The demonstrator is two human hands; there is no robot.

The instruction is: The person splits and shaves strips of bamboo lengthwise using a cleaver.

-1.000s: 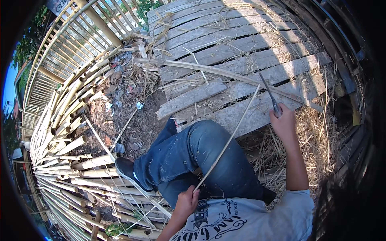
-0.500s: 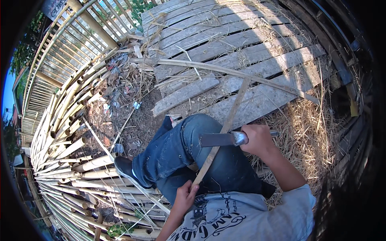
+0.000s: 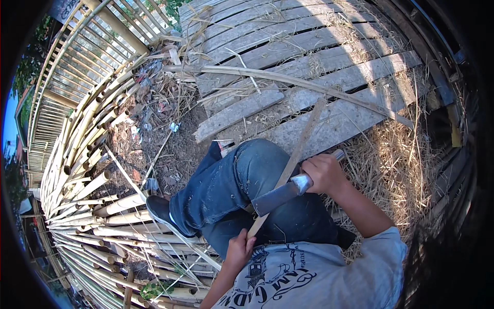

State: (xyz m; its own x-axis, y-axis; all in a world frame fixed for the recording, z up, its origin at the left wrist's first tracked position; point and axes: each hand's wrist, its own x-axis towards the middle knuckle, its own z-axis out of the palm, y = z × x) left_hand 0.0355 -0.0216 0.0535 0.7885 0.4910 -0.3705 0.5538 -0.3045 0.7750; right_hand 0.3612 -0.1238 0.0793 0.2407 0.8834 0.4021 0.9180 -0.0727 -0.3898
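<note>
Near my body, my left hand (image 3: 240, 249) is closed around the lower end of a long flat bamboo strip (image 3: 304, 138). From there the strip slants up across my jeans-covered leg (image 3: 260, 167), its far end over the wooden boards. My right hand (image 3: 324, 173) grips the handle of a broad machete (image 3: 277, 198), with the handle's metal end showing past the fist. The wide dark blade lies across the strip, its tip pointing left and toward me, a short way above my left hand. Whether its edge bites into the strip, I cannot tell.
A weathered slatted wooden platform (image 3: 288, 59) lies ahead, with a long curved bamboo strip (image 3: 257, 73) and a loose short plank (image 3: 239, 114) on it. Many bamboo poles (image 3: 85, 139) are stacked at left below a bamboo fence (image 3: 77, 67). Dry straw (image 3: 396, 170) covers the right side.
The machete has come down along the strip toward my left hand, and its blade has tilted, tip nearer to me. My left hand stays almost in place on the strip.
</note>
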